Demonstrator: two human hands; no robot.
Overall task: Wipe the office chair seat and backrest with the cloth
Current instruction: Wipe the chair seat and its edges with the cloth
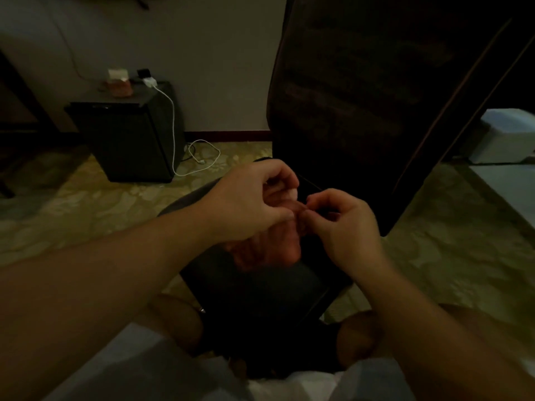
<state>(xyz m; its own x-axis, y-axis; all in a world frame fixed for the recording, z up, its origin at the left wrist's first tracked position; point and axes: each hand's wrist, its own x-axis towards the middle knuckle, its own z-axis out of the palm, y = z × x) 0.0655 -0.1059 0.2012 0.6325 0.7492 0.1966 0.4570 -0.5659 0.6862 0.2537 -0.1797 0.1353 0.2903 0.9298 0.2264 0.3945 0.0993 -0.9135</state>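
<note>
— Where's the cloth [269, 250]?
— Over the chair seat [260, 290], just in front of the backrest [362, 96] — pinkish, bunched, hanging from both hands.
— And each grip?
— Left hand [249, 201] pinches its top edge; right hand [344, 224] pinches right beside it, fingertips nearly touching.
— Anything else?
— A dark cabinet [127, 137] by the wall, white cable [173, 123] trailing onto the floor.

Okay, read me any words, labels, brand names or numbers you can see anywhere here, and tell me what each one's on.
None can be read.
Small box on the black cabinet: any print is too blurred and dim.
White charger: no legible marking.
Cloth and chair backrest: no text shows.
</note>
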